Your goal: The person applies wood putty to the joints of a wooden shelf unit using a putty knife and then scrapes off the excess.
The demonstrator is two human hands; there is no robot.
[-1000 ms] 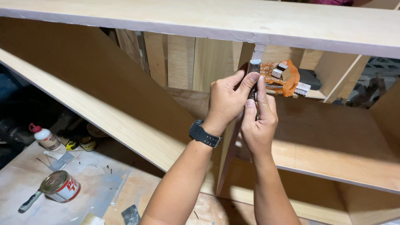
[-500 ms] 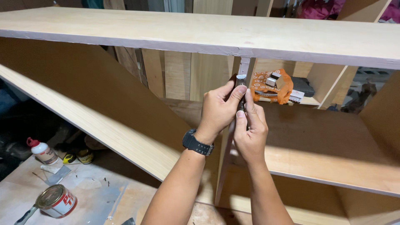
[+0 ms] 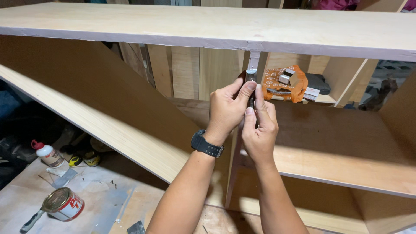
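Divider (image 3: 252, 65) under the top board (image 3: 216, 26): my left hand (image 3: 227, 110) and right hand (image 3: 259, 130) pinched a small tool against its edge, steadying it.

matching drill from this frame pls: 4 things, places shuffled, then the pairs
Things:
1. tin can
2. glue bottle
3. wristwatch
4. orange cloth

Places:
A. on the left wrist
B. on its side, low left on the floor board
C. on a shelf behind the hands
D. upright, left edge, above the can

Pairs: 1-B, 2-D, 3-A, 4-C
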